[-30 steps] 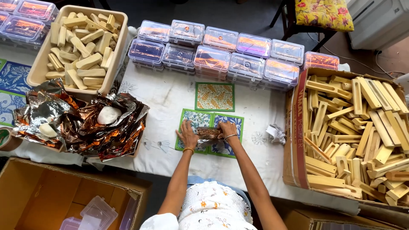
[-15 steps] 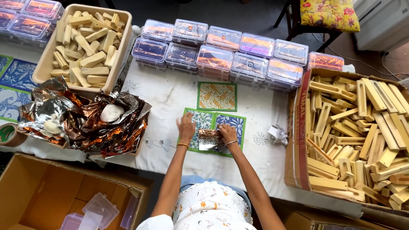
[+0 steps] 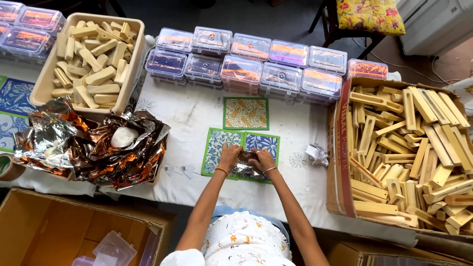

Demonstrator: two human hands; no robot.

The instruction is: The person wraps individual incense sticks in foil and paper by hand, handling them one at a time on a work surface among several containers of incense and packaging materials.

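Observation:
My left hand (image 3: 229,155) and my right hand (image 3: 261,159) meet over a small piece wrapped in shiny foil (image 3: 246,163), both gripping it from either side. The piece lies on two printed cards, a green-and-blue patterned card (image 3: 214,150) on the left and a blue floral card (image 3: 265,142) on the right. A third card, green with orange leaves (image 3: 246,113), lies just beyond them on the white tablecloth (image 3: 192,113). Part of the foil piece is hidden under my fingers.
A heap of crumpled foil sheets (image 3: 88,148) lies at left, behind it a beige tub of wooden blocks (image 3: 88,54). Rows of clear lidded boxes (image 3: 246,61) line the far edge. A cardboard box of wooden pieces (image 3: 409,148) stands right. A crumpled paper scrap (image 3: 317,154) lies nearby.
My hands stay on the foil piece; the fingers have drawn closer together over it. The view has shifted slightly.

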